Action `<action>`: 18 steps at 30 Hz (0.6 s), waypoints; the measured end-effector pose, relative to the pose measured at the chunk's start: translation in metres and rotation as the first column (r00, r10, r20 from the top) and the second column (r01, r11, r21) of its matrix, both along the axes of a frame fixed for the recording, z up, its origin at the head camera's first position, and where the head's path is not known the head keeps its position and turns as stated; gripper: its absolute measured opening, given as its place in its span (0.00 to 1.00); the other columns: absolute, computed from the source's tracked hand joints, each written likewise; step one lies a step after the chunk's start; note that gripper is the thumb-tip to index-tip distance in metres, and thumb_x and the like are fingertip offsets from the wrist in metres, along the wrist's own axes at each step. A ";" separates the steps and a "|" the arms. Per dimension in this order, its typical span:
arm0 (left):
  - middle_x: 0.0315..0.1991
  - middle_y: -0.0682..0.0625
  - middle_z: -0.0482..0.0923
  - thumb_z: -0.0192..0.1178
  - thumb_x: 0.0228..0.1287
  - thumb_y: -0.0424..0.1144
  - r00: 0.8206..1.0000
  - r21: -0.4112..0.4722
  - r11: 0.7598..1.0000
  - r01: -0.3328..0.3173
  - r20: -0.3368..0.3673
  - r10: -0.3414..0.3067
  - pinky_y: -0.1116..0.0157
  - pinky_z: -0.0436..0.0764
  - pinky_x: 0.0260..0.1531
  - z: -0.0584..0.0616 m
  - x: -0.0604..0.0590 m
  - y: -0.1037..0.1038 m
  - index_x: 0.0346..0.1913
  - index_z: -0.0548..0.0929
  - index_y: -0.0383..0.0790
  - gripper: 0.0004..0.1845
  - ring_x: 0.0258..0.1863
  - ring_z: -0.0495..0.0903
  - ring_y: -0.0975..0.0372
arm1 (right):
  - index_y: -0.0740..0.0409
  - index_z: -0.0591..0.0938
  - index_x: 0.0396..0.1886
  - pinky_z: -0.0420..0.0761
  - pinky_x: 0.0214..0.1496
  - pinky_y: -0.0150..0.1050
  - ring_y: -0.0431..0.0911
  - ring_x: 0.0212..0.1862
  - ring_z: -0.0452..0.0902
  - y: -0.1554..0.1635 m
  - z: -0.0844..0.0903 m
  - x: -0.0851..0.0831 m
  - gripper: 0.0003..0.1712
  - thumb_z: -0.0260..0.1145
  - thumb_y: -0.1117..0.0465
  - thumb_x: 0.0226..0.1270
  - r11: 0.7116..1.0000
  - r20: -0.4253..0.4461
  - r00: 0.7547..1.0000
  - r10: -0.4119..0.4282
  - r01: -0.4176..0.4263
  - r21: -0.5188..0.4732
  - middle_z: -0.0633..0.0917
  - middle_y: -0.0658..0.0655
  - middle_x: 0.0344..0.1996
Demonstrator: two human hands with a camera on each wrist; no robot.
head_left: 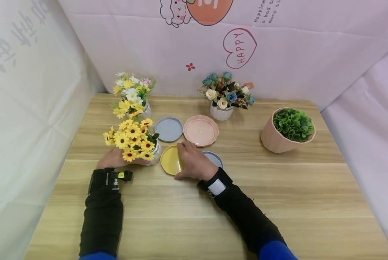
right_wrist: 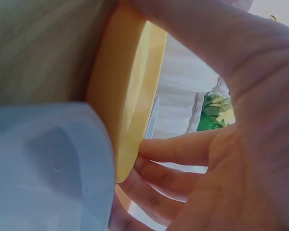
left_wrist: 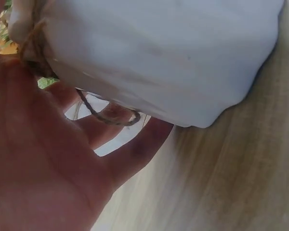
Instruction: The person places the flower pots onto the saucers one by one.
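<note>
At the left, a white pot [head_left: 155,155] holds yellow daisy-like flowers [head_left: 132,137] with dark centres. My left hand [head_left: 116,158] grips this pot from its left side, partly hidden under the blooms. Close up in the left wrist view, the fingers [left_wrist: 139,144] curve behind the white pot [left_wrist: 159,57], which has twine round its neck. My right hand [head_left: 195,161] holds the round yellow saucer [head_left: 171,160] by its right side, thumb at the near rim and fingers at the far rim. In the right wrist view, the yellow saucer [right_wrist: 113,86] lies between thumb and fingertips [right_wrist: 149,148].
A blue-grey saucer [head_left: 169,129] and a larger pink saucer [head_left: 201,130] lie behind the yellow one. Another blue-grey saucer [head_left: 214,159] is partly under my right hand. Further back stand white-and-yellow flowers [head_left: 132,94] and a blue-and-cream rose pot [head_left: 222,112]. A pink planter [head_left: 271,137] tilts at the right.
</note>
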State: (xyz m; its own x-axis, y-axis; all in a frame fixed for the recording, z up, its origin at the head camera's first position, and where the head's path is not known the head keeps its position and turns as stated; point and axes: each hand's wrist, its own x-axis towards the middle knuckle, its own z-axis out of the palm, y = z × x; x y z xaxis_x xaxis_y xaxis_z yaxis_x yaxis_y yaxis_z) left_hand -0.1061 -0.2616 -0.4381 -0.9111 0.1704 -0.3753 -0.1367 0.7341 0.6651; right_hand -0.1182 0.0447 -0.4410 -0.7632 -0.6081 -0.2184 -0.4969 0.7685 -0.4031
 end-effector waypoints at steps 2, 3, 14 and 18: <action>0.80 0.35 0.62 0.78 0.55 0.62 1.000 0.035 0.999 -0.005 -0.018 0.006 0.36 0.62 0.78 0.001 0.001 0.002 0.85 0.51 0.42 0.64 0.79 0.63 0.39 | 0.65 0.65 0.77 0.77 0.75 0.49 0.56 0.70 0.69 0.000 0.000 0.000 0.65 0.88 0.41 0.48 1.000 0.001 1.000 0.001 -0.001 0.000 0.71 0.65 0.70; 0.79 0.37 0.63 0.79 0.54 0.62 1.000 0.060 0.998 -0.016 -0.019 0.017 0.36 0.62 0.78 0.003 0.002 0.004 0.84 0.53 0.45 0.63 0.79 0.63 0.41 | 0.65 0.65 0.77 0.77 0.75 0.49 0.56 0.70 0.69 0.001 0.000 0.000 0.65 0.88 0.41 0.47 1.000 0.002 1.000 0.003 -0.003 0.000 0.71 0.65 0.70; 0.74 0.34 0.70 0.80 0.51 0.64 0.994 0.017 0.994 -0.109 -0.017 0.110 0.38 0.73 0.71 0.017 0.005 0.013 0.81 0.60 0.41 0.61 0.72 0.71 0.41 | 0.68 0.63 0.79 0.73 0.79 0.50 0.57 0.72 0.67 0.005 0.005 -0.003 0.69 0.88 0.38 0.47 0.999 0.016 0.999 0.034 -0.034 -0.023 0.70 0.67 0.71; 0.70 0.27 0.72 0.74 0.60 0.55 0.993 -0.018 0.993 -0.117 -0.012 0.117 0.40 0.79 0.64 0.003 0.004 0.013 0.78 0.64 0.30 0.51 0.65 0.76 0.38 | 0.69 0.61 0.80 0.71 0.80 0.48 0.56 0.73 0.65 0.009 0.005 -0.006 0.70 0.88 0.41 0.48 0.998 0.057 0.997 0.048 -0.045 -0.040 0.69 0.67 0.73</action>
